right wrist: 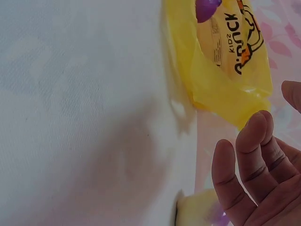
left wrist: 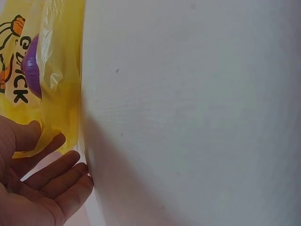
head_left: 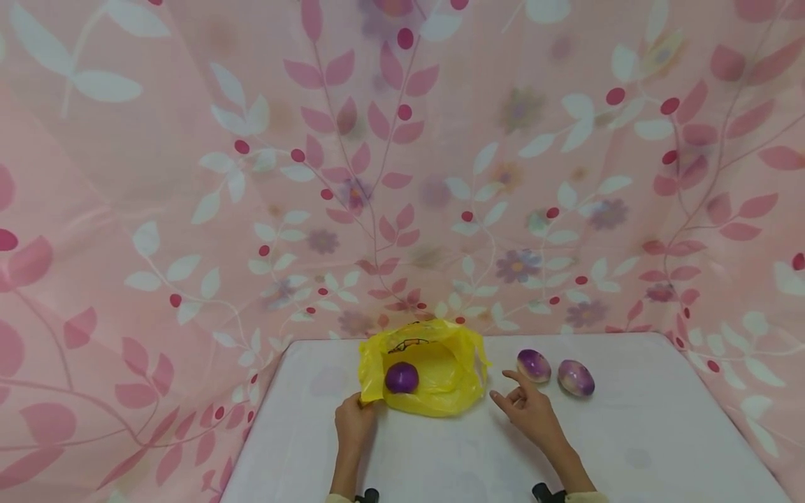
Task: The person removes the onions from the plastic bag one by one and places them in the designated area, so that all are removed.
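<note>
Yellow bag (head_left: 434,405) on table (head_left: 453,461), edge pinched by left hand (head_left: 354,420). Right hand (head_left: 530,411) empty, fingers loosely bent, near two purple-white ovals (head_left: 576,378). Looks part-done: purple ball (head_left: 402,378) inside bag, both ovals left outside.

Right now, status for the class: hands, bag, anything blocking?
Left hand pinches yellow plastic bag by its edge; right hand empty. One purple turnip-like vegetable inside, two purple-white ones outside. Bag's mouth unblocked.
</note>
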`<state>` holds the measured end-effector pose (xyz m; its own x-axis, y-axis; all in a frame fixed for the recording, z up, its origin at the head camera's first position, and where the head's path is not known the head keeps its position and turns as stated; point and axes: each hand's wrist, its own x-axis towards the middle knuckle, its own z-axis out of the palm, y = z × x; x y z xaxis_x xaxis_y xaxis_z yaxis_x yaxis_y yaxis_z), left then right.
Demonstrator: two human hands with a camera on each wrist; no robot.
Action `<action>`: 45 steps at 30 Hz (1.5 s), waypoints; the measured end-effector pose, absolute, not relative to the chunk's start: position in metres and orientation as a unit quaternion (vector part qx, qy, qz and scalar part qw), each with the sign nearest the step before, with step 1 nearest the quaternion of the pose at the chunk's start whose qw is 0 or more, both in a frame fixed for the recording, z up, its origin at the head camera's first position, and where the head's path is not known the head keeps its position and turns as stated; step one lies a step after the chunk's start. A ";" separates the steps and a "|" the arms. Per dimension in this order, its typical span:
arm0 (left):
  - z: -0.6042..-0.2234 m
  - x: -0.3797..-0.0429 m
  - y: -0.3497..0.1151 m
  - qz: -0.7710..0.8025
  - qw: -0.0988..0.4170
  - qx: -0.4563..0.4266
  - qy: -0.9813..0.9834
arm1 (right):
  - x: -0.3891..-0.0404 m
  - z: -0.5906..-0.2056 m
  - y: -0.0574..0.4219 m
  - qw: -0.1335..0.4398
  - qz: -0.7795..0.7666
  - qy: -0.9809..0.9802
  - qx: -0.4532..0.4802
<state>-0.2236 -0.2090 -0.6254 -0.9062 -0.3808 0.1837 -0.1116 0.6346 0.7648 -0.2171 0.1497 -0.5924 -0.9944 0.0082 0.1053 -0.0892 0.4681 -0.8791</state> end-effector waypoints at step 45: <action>-0.634 -0.227 -0.213 -0.405 0.168 0.133 -0.889 | -0.247 -0.598 0.089 0.009 0.543 -0.835 0.091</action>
<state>-0.2269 -0.2134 -0.6342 -0.9081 -0.3726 0.1909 -0.1007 0.6369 0.7643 -0.2466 0.0887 -0.5976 -0.9833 -0.1423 0.1130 -0.1610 0.3933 -0.9052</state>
